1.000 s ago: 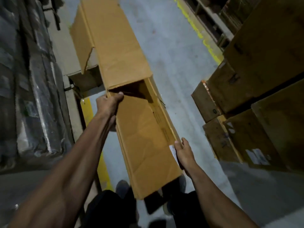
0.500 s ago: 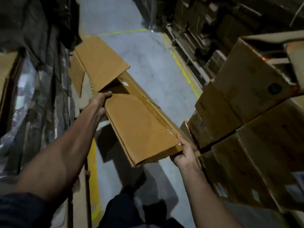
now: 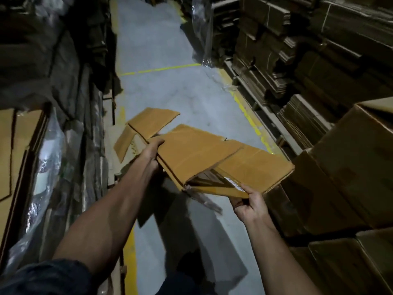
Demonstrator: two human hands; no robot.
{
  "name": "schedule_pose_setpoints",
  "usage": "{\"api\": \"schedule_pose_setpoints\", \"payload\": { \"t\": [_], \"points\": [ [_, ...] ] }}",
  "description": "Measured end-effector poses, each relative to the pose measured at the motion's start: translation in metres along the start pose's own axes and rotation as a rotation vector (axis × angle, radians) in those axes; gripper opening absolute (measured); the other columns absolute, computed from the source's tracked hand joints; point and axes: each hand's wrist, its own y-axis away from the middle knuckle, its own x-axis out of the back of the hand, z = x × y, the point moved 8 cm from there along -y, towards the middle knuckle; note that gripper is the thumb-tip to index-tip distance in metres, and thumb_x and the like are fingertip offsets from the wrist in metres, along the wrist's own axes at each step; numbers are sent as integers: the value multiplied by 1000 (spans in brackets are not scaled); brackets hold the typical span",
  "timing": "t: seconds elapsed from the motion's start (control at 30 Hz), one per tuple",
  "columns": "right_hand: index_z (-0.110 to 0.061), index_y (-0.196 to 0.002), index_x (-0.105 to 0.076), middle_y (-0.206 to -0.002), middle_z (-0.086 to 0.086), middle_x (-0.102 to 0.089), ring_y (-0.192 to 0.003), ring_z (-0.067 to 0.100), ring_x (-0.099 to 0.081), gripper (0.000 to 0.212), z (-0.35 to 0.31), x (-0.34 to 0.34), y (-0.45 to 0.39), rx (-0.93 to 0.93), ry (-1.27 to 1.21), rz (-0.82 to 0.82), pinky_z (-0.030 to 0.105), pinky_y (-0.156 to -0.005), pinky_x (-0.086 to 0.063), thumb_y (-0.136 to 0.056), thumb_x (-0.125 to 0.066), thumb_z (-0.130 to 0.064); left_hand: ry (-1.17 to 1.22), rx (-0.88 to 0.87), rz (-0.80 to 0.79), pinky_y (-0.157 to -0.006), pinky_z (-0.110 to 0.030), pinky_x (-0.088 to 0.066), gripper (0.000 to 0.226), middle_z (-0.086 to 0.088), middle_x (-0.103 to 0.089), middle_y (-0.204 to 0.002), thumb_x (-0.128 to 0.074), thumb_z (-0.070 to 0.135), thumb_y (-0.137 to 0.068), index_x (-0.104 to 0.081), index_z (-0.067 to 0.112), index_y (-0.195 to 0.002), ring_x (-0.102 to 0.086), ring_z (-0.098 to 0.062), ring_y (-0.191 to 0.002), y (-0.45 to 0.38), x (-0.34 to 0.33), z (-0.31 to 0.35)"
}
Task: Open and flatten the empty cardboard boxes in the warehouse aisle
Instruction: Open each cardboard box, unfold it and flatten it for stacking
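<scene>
While both hands grip it, the cardboard box [image 3: 202, 158] spans between them.

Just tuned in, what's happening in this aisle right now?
A person is holding a nearly flattened cardboard box over the aisle floor. The left hand grips its far left edge; the right hand pinches the near corner. A gap still shows at the near end. Stacked boxes stand on the right.
</scene>
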Motion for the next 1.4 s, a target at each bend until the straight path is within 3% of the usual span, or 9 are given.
{"api": "schedule_pose_setpoints", "payload": {
  "t": [0.13,0.23,0.4,0.7,0.8,0.87,1.1,1.23,1.4],
  "points": [
    [8,-104,-60,-84,27,-71,-68,41,-72,14,10,-42,-20,40,-41,-10,61,-65,-55,-91,-56,7,-71,-35,26,-56,-27,-50,10,-6,-60,-83,-61,21,-98,-59,11,-95,-57,-16,-70,-16,8,18],
    [6,-110,-60,-84,27,-72,-69,41,-72,20,14,-61,-33,66,-16,26,62,-64,-56,-91,-53,8,-71,-14,-16,-51,-26,-56,17,-12,-68,-87,-62,22,-96,-66,7,-104,-64,-21,-69,-20,13,16],
    [1,-123,-58,-101,28,-67,-86,47,-67,33,13,-76,-49,101,33,92,62,-57,-57,-92,-50,9,-152,-81,-14,-87,-43,-55,34,-12,-73,-95,-69,36,-89,-73,10,-111,-67,-28,-88,-2,40,10],
    [-1,-128,-56,-112,28,-64,-85,47,-65,38,14,-73,-37,134,177,102,56,-46,-56,-92,-52,8,-90,-279,27,-52,-23,-44,19,-8,-66,-79,-52,17,-99,-65,7,-88,-58,-14,-60,110,43,-29],
    [-2,-126,-57,-113,27,-65,-89,46,-66,40,14,-72,-18,164,234,64,63,-57,-57,-89,-53,12,285,-23,-71,-75,-31,-57,34,-15,-69,-117,-51,27,-100,-56,6,-127,-69,-29,-101,122,24,-94],
    [-3,-124,-58,-111,25,-66,-86,44,-67,40,13,-67,-4,182,279,44,66,-58,-54,-88,-54,13,687,20,-66,-111,-44,-40,68,-19,-34,-156,-52,33,-98,-24,9,-155,-39,-36,-141,123,26,-126],
    [-13,-122,-62,-110,16,-71,-85,34,-73,44,8,-31,23,234,441,-39,59,-79,-58,-85,-61,11,1098,-206,163,-122,-53,-7,104,-13,10,-165,-42,76,-87,5,18,-159,5,-32,-152,145,78,-172],
    [-13,-125,-61,-112,15,-71,-86,32,-73,43,9,-14,29,246,515,-60,57,-81,-58,-87,-63,8,1095,-270,233,-121,-56,-2,107,-13,-2,-166,-23,91,-80,-3,22,-160,-1,-33,-153,152,110,-181],
    [-15,-126,-60,-113,14,-70,-88,32,-72,43,13,3,33,248,592,-91,55,-81,-59,-89,-64,6,1051,-289,283,-116,-58,-27,100,-20,-32,-157,-13,86,-85,-25,16,-156,-34,-39,-142,169,138,-160]
  ]
}}
